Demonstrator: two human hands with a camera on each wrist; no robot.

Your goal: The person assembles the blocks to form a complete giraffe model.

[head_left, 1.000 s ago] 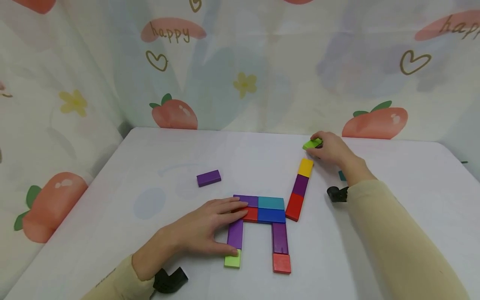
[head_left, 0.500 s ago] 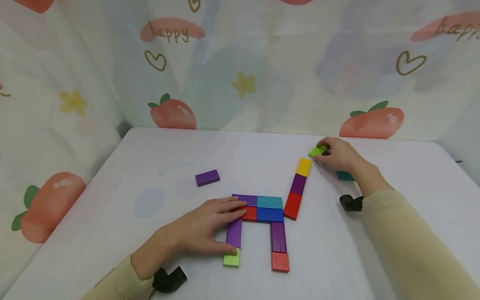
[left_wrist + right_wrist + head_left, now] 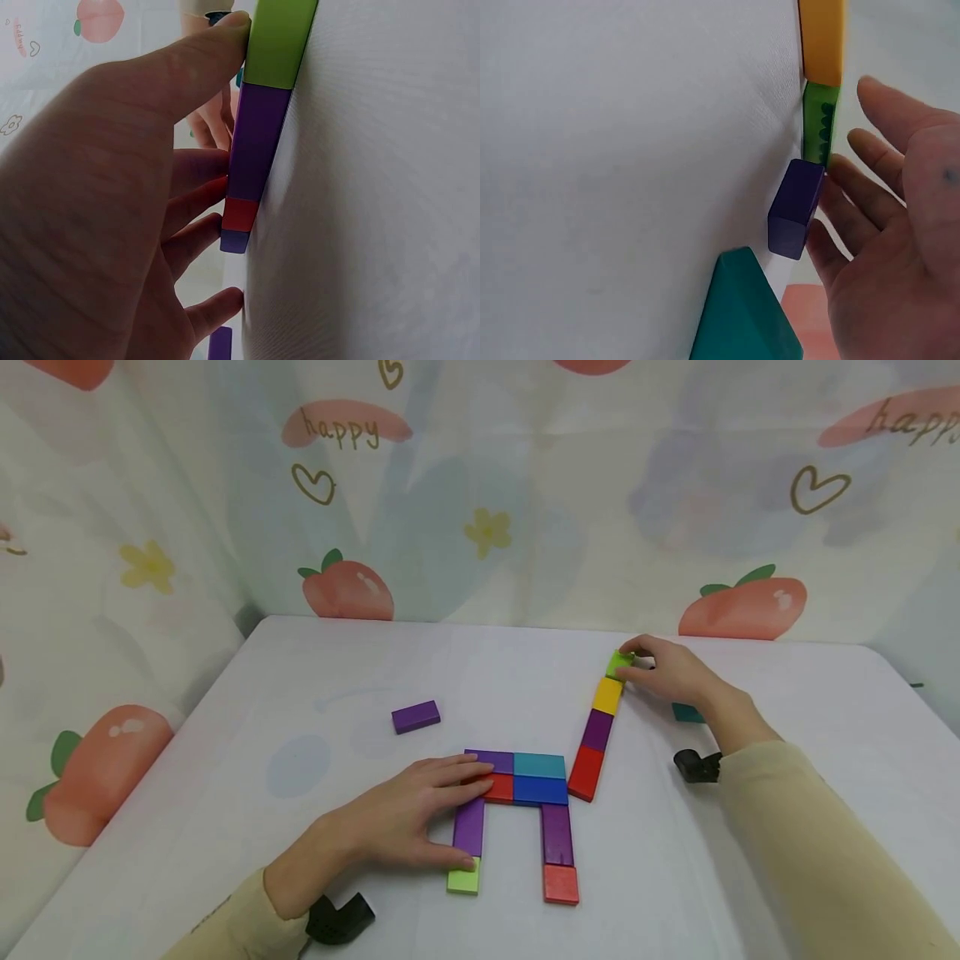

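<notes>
My left hand (image 3: 408,814) rests over the left of a flat block figure, fingers spread. Its thumb touches a light green block (image 3: 463,882) below a purple one (image 3: 469,828); the fingertips lie on a red block (image 3: 501,789) and a purple block (image 3: 501,761). My right hand (image 3: 675,672) is at the far end of a slanted row, its thumb and fingertips right at a bright green block (image 3: 821,124) meeting a yellow block (image 3: 607,696). The right wrist view shows gaps beside thumb and index. Close by my other fingers is a dark purple block (image 3: 796,208), mostly hidden in the head view.
The slanted row continues with purple (image 3: 597,729) and red (image 3: 587,772) blocks. Teal (image 3: 538,765) and blue (image 3: 540,790) blocks complete the figure's upper part, above the right leg (image 3: 557,835). A loose purple block (image 3: 416,717) lies behind; a teal block (image 3: 742,315) is near my right wrist.
My right hand has brought the green block, first held beyond the row, then off to its right, into line against the yellow block. My left hand stays where it was.
</notes>
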